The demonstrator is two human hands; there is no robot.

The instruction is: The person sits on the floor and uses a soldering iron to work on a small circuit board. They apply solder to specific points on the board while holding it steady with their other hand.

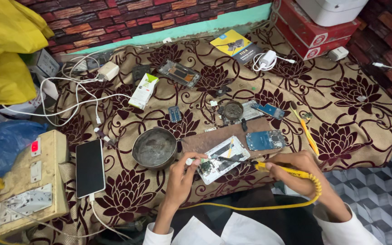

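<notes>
right hand (291,172): closed round the yellow handle of a soldering iron (268,167), dark tip pointing left onto the phone
left hand (184,174): fingers pinched on the near-left edge of the opened phone (223,159), also gripping a small white piece, can't tell what
opened phone: between both hands, just ahead of them; long axis slants from near-left to far-right; left hand touches it, right hand reaches it only through the iron
iron cord: yellow cable (250,206) loops from handle back toward the body
under phone: brown board (205,139), phone overhangs its near edge
near: round metal bowl (154,147) just left of phone; blue circuit board (265,139) just right on the board; yellow tool (307,131) farther right
far left: black-screened phone (90,168) on a white cable, beside a switch box (23,181)
surface: floral brown cloth (355,113) over a low desk
room: brick-pattern wall (114,22) behind, red boxes (314,31) top right, patterned floor (377,190) lower right
</notes>
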